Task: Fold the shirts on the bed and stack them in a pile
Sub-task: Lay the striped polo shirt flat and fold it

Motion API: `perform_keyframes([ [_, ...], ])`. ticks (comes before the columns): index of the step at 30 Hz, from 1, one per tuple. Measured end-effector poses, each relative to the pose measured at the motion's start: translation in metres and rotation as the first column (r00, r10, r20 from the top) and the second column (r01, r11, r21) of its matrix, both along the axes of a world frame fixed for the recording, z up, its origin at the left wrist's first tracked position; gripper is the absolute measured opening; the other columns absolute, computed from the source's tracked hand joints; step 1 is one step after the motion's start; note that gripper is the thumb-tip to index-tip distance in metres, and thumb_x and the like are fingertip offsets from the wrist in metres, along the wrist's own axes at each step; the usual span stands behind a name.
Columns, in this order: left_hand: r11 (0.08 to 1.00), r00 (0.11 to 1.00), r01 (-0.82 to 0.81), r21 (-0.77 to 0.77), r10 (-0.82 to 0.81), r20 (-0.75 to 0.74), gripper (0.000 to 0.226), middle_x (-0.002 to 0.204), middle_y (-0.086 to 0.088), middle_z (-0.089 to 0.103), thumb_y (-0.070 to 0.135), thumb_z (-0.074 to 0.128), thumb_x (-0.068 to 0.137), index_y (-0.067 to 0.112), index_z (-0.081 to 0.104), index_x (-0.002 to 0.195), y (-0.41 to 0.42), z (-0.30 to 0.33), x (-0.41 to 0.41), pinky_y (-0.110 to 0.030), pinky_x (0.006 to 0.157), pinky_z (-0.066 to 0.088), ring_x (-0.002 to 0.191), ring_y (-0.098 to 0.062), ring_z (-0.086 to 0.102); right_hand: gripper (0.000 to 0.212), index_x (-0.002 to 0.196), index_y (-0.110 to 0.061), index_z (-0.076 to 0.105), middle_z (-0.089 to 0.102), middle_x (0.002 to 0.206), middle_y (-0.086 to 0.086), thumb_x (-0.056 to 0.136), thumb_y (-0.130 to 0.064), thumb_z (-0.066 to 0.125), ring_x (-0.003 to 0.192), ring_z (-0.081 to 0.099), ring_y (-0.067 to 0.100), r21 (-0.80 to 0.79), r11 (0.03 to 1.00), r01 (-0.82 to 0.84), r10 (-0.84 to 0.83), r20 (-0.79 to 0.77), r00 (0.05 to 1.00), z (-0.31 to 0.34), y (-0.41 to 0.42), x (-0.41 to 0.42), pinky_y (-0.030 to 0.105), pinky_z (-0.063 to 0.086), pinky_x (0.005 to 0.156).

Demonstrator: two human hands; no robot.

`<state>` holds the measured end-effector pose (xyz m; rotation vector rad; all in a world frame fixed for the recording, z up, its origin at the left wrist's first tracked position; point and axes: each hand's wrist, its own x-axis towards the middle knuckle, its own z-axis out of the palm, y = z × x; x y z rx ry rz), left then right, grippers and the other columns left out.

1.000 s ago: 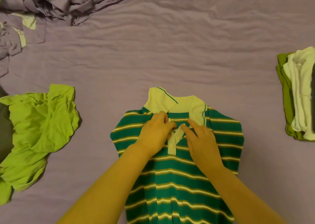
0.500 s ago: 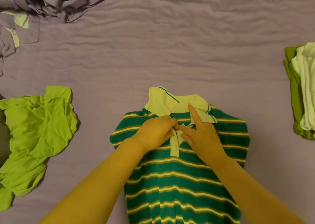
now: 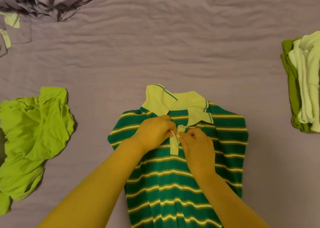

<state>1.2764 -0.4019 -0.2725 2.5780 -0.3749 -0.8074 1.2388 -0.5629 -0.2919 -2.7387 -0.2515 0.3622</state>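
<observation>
A green striped polo shirt with a pale collar lies flat, front up, on the purple bed sheet, its sleeves tucked under. My left hand pinches the left edge of its pale button placket. Fingers curled, my right hand holds the placket's right edge just below the collar. A crumpled lime green shirt lies at the left. At the right edge sits a pile of folded shirts, a white one on top of green ones.
A heap of rumpled purple fabric with pale patches fills the top left corner. A dark strip shows at the far left edge beside the lime shirt.
My right index finger, stretched toward the collar before, has curled down onto the placket. Both hands now pinch the placket edges. The view shifted slightly, and the right collar flap lies flatter.
</observation>
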Motion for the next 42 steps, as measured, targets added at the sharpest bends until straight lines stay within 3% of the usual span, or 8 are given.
perform_keyframes([
  [2,1.000,1.000,-0.025,-0.016,0.025,0.004,0.019,0.106,0.003,0.059,0.029,0.050,0.095,0.028,0.066,0.105,0.000,0.000,-0.002,-0.033,0.080,0.052,0.093,-0.014,0.055,0.031,0.086,-0.015,0.072,0.063,0.077,0.004,0.059,-0.016,0.088,0.063,0.058,0.016,0.008,1.000,-0.025,0.025,0.023,0.999,-0.001,0.006,-0.005,0.026,0.047,0.051],
  [7,0.997,0.999,-0.052,-0.048,0.053,0.006,0.012,0.100,0.005,0.059,0.029,0.055,0.092,0.026,0.065,0.098,-0.002,-0.002,-0.001,-0.030,0.077,0.051,0.089,-0.013,0.055,0.023,0.108,-0.022,0.064,0.063,0.100,-0.002,0.097,-0.029,0.046,0.086,0.058,0.010,0.150,0.951,0.269,-0.220,-0.279,0.935,0.004,0.013,0.009,0.016,0.045,0.069],
  [13,0.995,0.995,-0.087,-0.043,0.089,0.042,0.005,0.089,0.004,0.063,0.029,0.057,0.091,0.024,0.057,0.090,-0.010,-0.005,0.002,-0.023,0.067,0.043,0.078,-0.010,0.052,0.014,0.100,-0.019,0.064,0.059,0.088,-0.006,0.094,-0.024,0.053,0.079,0.055,0.007,0.303,0.820,0.485,-0.256,-0.564,0.785,0.005,0.010,0.029,0.010,0.038,0.062],
  [21,0.997,0.994,-0.068,-0.025,0.070,0.087,0.018,0.101,0.003,0.063,0.034,0.052,0.094,0.024,0.062,0.105,-0.010,-0.009,0.000,-0.030,0.078,0.051,0.090,-0.014,0.058,0.007,0.095,-0.025,0.058,0.056,0.089,-0.011,0.092,-0.019,0.058,0.076,0.053,0.002,0.338,0.773,0.537,-0.220,-0.651,0.726,0.004,0.004,0.036,0.011,0.038,0.059],
  [26,0.991,0.992,-0.123,-0.055,0.121,-0.034,0.020,0.100,0.004,0.064,0.034,0.057,0.091,0.025,0.065,0.106,-0.007,-0.010,0.004,-0.029,0.078,0.052,0.089,-0.013,0.058,0.016,0.101,-0.025,0.055,0.058,0.088,-0.013,0.088,-0.021,0.063,0.079,0.055,0.004,0.378,0.760,0.529,-0.142,-0.697,0.703,0.009,0.003,0.029,0.011,0.042,0.062],
  [30,0.981,0.967,-0.175,-0.086,0.155,-0.202,0.024,0.101,0.004,0.066,0.034,0.061,0.090,0.022,0.065,0.110,-0.003,-0.010,0.008,-0.031,0.082,0.053,0.083,-0.009,0.055,0.015,0.106,-0.024,0.060,0.058,0.096,-0.007,0.094,-0.020,0.053,0.085,0.054,0.007,0.326,0.821,0.468,-0.189,-0.619,0.763,0.007,0.005,0.023,0.010,0.040,0.064],
  [34,0.995,0.976,-0.087,-0.040,0.077,-0.204,0.022,0.105,0.003,0.066,0.029,0.056,0.093,0.023,0.064,0.113,-0.001,-0.009,0.012,-0.030,0.084,0.051,0.088,-0.011,0.056,0.013,0.102,-0.023,0.059,0.056,0.091,-0.006,0.096,-0.020,0.049,0.083,0.052,0.007,0.339,0.865,0.370,-0.157,-0.519,0.840,0.006,0.005,0.018,0.008,0.039,0.066],
  [42,0.994,0.982,-0.084,-0.067,0.072,-0.176,0.019,0.102,-0.002,0.055,0.031,0.051,0.095,0.019,0.062,0.107,-0.005,-0.008,0.013,-0.026,0.075,0.044,0.085,-0.012,0.050,0.010,0.088,-0.027,0.052,0.057,0.082,-0.010,0.093,-0.019,0.055,0.075,0.059,0.007,0.398,0.737,0.546,-0.267,-0.571,0.776,-0.001,0.006,0.023,0.010,0.041,0.060],
])
